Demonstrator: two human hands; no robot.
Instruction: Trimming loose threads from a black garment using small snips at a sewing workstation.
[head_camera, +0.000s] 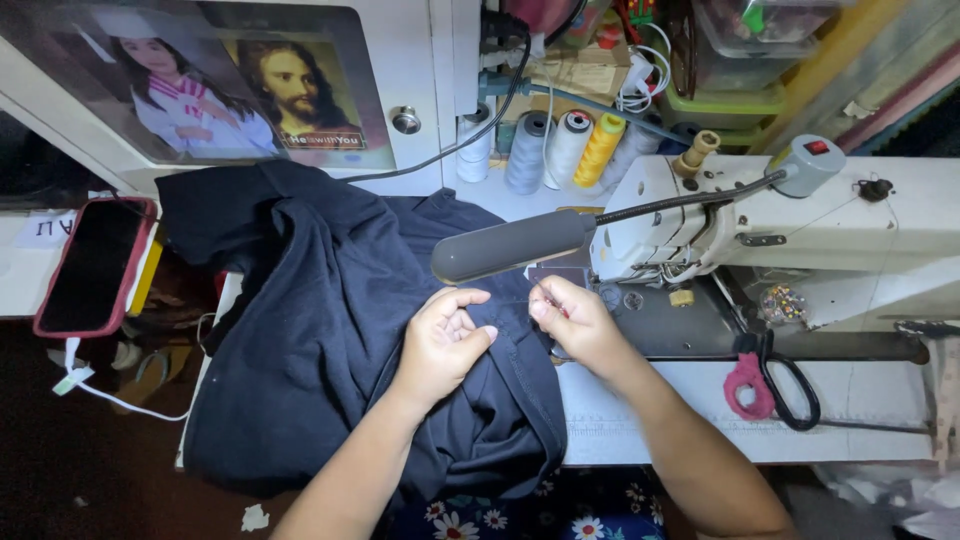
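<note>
- Head view, nearest: both forearms reach up from the bottom edge over a floral-print cloth (500, 520) and a white worktable (620, 430).
- Left hand (440, 345) rests curled on a dark navy knit garment (320, 330), fingers closed and pinching a fold of it.
- Right hand (575, 320) sits just beside the left one, its fingertips closed on the same garment's edge; a fine thread seems to run between the hands, too thin to be sure.
- That garment lies heaped across the table's left part, spilling over the front edge.
- Right of the hands lie black scissors with a pink-wrapped handle (770, 385).
- Just beyond the hands hangs a grey oblong lamp head on a black gooseneck (510, 245), in front of a white sewing machine (760, 230).
- Far left lies a red-cased phone (95, 265).
- Farthest back stand cones of grey, white and yellow thread (565, 148).
</note>
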